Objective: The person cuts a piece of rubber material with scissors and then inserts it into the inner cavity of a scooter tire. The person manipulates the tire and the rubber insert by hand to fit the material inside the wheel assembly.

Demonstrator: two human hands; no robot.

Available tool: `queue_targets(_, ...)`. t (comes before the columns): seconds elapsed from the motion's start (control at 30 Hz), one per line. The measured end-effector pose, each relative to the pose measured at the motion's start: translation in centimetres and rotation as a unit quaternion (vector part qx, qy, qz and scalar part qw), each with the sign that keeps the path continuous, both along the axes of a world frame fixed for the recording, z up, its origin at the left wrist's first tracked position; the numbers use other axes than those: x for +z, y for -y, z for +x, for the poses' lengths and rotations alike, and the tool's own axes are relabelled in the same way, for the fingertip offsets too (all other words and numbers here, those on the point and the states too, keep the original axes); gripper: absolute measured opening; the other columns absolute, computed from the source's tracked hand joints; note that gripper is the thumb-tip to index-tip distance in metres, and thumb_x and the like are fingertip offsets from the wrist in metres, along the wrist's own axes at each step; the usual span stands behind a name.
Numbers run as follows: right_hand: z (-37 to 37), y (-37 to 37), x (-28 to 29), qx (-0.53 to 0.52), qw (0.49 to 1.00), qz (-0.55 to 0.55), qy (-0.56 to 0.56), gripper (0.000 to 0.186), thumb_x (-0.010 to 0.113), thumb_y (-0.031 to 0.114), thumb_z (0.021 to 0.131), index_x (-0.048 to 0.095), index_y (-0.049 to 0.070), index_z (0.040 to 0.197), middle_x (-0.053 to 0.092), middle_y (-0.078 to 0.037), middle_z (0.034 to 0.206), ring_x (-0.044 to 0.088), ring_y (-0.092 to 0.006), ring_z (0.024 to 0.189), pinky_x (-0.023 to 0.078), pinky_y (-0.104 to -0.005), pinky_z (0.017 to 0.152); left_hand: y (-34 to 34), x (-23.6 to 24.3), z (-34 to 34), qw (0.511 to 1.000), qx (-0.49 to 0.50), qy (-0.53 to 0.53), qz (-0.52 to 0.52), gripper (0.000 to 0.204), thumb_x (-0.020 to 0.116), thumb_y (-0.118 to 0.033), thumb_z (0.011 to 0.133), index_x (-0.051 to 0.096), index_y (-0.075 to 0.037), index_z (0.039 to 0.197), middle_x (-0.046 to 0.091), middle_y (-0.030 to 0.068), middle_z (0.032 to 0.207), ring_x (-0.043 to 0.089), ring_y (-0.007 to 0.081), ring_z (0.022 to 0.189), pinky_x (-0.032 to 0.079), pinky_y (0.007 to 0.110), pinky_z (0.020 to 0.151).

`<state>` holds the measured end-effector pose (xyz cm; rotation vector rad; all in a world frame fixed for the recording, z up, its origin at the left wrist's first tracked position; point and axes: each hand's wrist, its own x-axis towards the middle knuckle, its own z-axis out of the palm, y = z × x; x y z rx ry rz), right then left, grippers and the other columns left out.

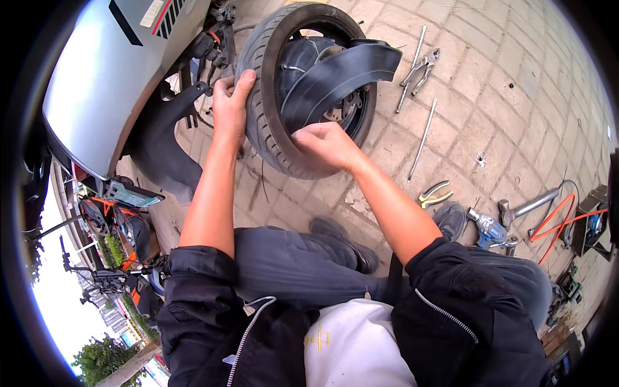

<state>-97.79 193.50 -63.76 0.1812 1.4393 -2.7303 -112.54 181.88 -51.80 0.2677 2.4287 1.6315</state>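
A black scooter tire (258, 119) stands tilted on the paving, around a dark wheel with a hub and brake disc (351, 103). A flat black inner tube (345, 71) loops out of the tire's open side. My left hand (231, 103) grips the tire's left side, its thumb on the tread and its other fingers curled, partly hidden. At the tire's near edge my right hand (325, 143) is closed where the tube's lower end goes in, its fingertips partly hidden against the rubber.
A silver scooter body (106, 77) and black fender (164, 151) stand at left. On the paving at right lie pliers (423, 68), metal rods (422, 140), yellow-handled cutters (436, 193), a blue power tool (488, 227), a hammer (525, 206) and an orange cord (561, 226).
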Motion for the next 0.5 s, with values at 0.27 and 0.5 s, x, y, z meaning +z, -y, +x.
queue_targets(0.27,1.5,-1.0,-3.5,0.048,0.97,0.236,0.018,0.053,0.059,0.049,0.091,0.071,-0.002,0.085,0.068,-0.012,0.075,0.063,-0.0188,0.073,0.049,-0.0333,0.069,0.2,-0.2,-0.2,0.999,0.013,0.02,0.023,0.077,0.077,-0.045,0.079,0.043,0.012,0.12,0.058,0.0184,0.105,0.059,0.0184,0.092,0.049,0.029,0.084)
queue_targets(0.5,-0.4,-0.1,-3.6,0.209,0.95,0.219,0.07,0.077,0.039,0.067,0.093,0.073,-0.002,0.086,0.07,-0.014,0.085,0.065,-0.0256,0.086,0.048,-0.0366,0.084,-0.2,0.1,0.0,1.0,0.011,0.013,0.0,0.078,0.077,-0.046,0.078,0.044,0.012,0.119,0.058,0.0183,0.105,0.058,0.0189,0.093,0.048,0.029,0.083)
